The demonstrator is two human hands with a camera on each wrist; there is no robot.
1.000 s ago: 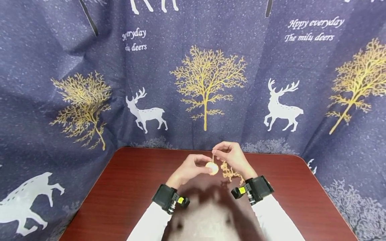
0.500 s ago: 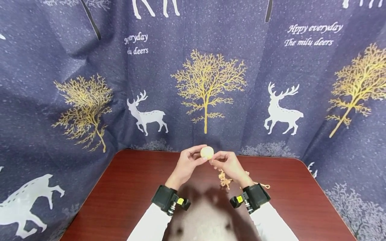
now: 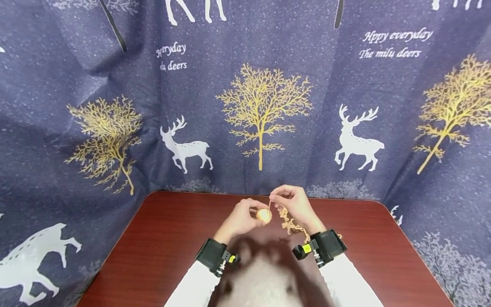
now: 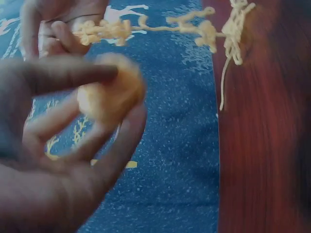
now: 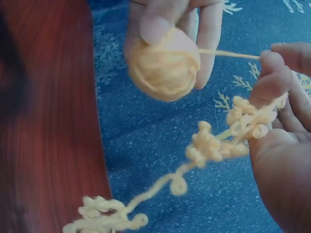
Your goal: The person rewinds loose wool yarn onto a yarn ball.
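Half a second on from the preceding head view, found the ball of yarn (image 5: 165, 68) lowered from beside the right hand (image 3: 295, 204) to below its fingertips, and the strand (image 5: 228, 53) newly stretched straight across the gap between. Judged this part of a winding pass round the ball, apparently with more remaining to be taken up.

Recorded left hand (image 3: 238, 217) gripping the ball, thumb across its front and fingers behind. Recorded right hand pinching the strand at its fingertips, apart from the ball. Traced tangled yarn (image 5: 206, 145) from beside the right fingers down past the right wrist; could not establish contact with the table (image 3: 184, 221) below both hands.

Noted soft-looking, pale orange-yellow fibre throughout. Found the ball compact and nearly round, with turns laid side by side in shallow ridges. Found the tangled length irregular by contrast: clumps, small curls and open loops joined by thin single runs. Judged liable to snag at those clumps. Logged smooth-looking red-brown wood grain under the hands and, beyond them, creased blue cloth (image 3: 322, 111) printed with white deer and golden trees. Noted blur on the ball in the left wrist view.
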